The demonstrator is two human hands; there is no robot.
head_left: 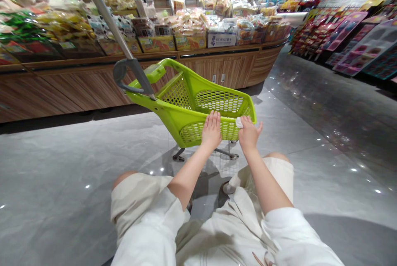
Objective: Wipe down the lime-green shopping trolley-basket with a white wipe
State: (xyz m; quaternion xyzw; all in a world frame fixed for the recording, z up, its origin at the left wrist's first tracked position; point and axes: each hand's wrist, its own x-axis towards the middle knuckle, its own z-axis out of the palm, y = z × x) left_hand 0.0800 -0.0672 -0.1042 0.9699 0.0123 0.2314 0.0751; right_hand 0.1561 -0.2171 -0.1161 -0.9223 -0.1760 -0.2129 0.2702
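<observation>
A lime-green plastic shopping trolley (186,92) on small wheels stands on the grey floor in front of me, with a grey pull handle (124,51) rising up and to the left. My left hand (211,130) lies flat on its near wall, fingers together and stretched out. My right hand (249,132) is beside it on the same wall, pressing a small white cloth or tissue (239,122) against the rim. I am crouched; my knees in light shorts show below.
A curved wooden display counter (217,67) piled with packaged snacks runs behind the trolley. Racks of coloured goods (356,39) line the right side. Glossy grey floor (325,134) stretches between them as an aisle.
</observation>
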